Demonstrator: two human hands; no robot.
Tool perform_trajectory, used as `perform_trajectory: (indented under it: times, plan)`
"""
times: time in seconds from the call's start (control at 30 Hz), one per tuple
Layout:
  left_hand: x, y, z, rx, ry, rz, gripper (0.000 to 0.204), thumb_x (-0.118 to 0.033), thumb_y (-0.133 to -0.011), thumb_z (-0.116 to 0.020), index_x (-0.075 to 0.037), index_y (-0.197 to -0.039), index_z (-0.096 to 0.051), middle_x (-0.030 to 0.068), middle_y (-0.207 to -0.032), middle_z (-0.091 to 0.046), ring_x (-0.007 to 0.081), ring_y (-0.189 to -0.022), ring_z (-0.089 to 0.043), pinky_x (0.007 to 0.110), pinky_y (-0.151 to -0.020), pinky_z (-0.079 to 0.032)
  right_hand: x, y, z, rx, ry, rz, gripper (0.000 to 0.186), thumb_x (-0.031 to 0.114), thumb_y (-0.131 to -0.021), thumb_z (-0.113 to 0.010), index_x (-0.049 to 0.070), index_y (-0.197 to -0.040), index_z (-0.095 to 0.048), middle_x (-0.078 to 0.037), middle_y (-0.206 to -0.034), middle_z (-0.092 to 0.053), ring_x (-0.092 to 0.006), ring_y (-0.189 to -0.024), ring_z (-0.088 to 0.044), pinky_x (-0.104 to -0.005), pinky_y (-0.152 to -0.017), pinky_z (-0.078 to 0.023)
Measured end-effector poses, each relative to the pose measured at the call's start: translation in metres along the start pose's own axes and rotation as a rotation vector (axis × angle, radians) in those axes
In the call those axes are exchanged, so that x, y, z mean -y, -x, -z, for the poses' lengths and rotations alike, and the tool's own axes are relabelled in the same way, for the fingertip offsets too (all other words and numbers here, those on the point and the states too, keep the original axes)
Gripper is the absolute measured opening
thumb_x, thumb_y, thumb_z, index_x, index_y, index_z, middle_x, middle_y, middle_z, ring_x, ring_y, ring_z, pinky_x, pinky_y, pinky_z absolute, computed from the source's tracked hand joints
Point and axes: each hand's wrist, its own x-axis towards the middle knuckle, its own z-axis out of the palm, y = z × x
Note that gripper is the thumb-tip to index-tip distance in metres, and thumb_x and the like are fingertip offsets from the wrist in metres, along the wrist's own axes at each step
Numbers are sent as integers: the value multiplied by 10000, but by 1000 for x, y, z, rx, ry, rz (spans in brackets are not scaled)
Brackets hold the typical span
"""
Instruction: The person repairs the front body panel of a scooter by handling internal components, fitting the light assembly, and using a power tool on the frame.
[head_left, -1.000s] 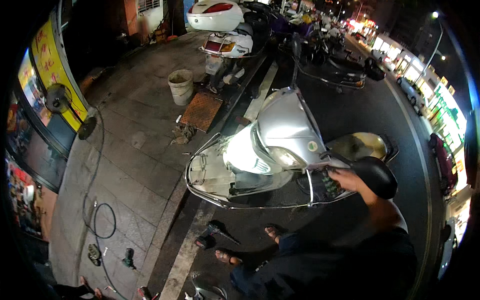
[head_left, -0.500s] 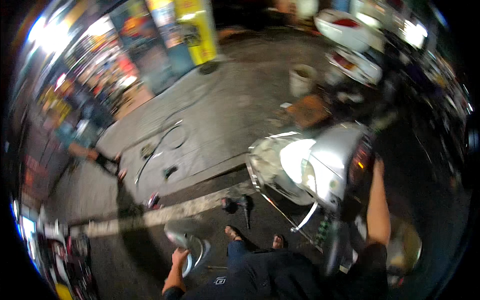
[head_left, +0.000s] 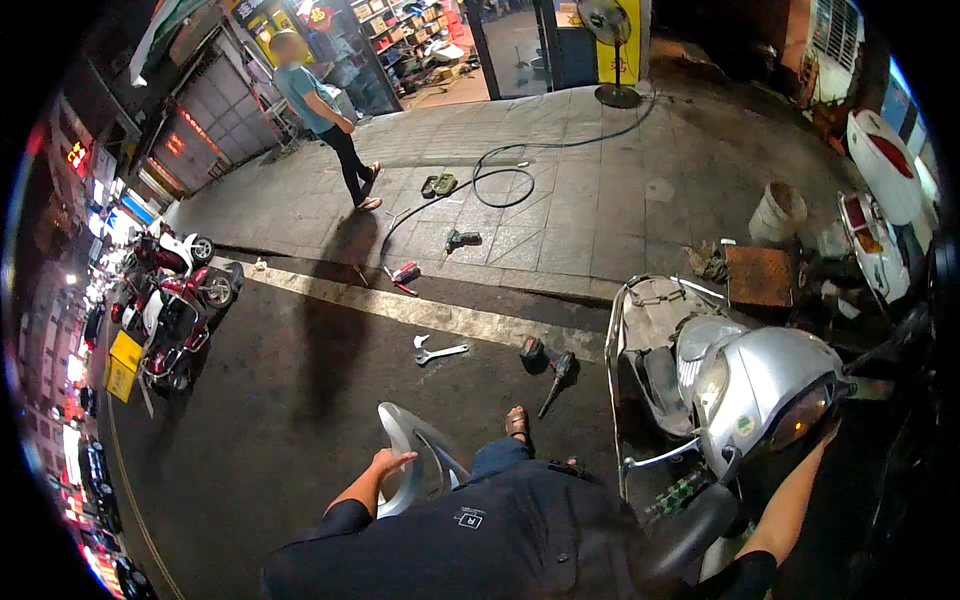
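Note:
My left hand [head_left: 388, 464] is closed round the edge of a curved silver body panel [head_left: 396, 428], held low at my left side above the road. To my right stands a silver scooter [head_left: 765, 375] with an amber lamp in its front cover and a metal frame around its side. My right arm reaches along the scooter, and my right hand [head_left: 829, 433] is beside the cover near the amber lamp. Its fingers are mostly hidden, so I cannot see whether it grips. In front of my feet lie an adjustable wrench [head_left: 442, 354] and a black power tool [head_left: 548, 370].
Along the kerb lies a red-handled tool [head_left: 405, 276]. On the pavement are a cordless drill [head_left: 462, 240], a small tool case [head_left: 438, 186] and a looping hose [head_left: 480, 180]. A person [head_left: 322, 112] stands far left. A bucket [head_left: 778, 212] and parked scooters [head_left: 175, 310] flank the area.
My view has swung to the left and steadied, so the scooter and pavement appear farther right. The panel stays in my left hand; my right hand remains by the scooter's front.

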Motion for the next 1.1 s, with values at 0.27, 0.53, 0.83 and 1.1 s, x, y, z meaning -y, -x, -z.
perform_trajectory:
  times: [0.27, 0.53, 0.83, 1.1]
  plan:
    - [-24, -14, 29, 22, 1, 10, 736, -614, -656, -733, -10, -1073, -679, 176, -1071, -672, 288, -1042, -631, 396, -875, -481, 56, 117, -15, -57, -344, 100, 269, 268, -925, -512, 46, -1045, -605, -97, -957, -611, -233, -861, -570, -315, -741, -431]
    - [-99, -94, 54, -13, -124, -273, 753, -637, -637, -736, -49, -1103, -673, 135, -1012, -692, 276, -980, -647, 376, -845, -486, 58, 399, 15, 441, -583, -438, 226, 251, -925, -520, 60, -1016, -597, -76, -895, -598, -201, -788, -563, -296, -675, -433]
    - [-239, -96, 106, -94, -126, -520, 644, -537, -736, -712, -21, -1116, -642, 153, -972, -689, 278, -935, -652, 376, -832, -486, 88, 514, -11, 755, -484, -796, 177, 232, -924, -528, 76, -983, -588, -52, -826, -584, -165, -706, -554, -274, -599, -435]
    - [-292, -156, 153, -48, -199, -815, 587, -515, -785, -680, -10, -1074, -606, 190, -888, -662, 329, -846, -637, 392, -749, -485, 178, 546, -57, 876, -432, -813, 136, 215, -924, -536, 90, -954, -580, -32, -765, -572, -133, -633, -547, -254, -533, -437]
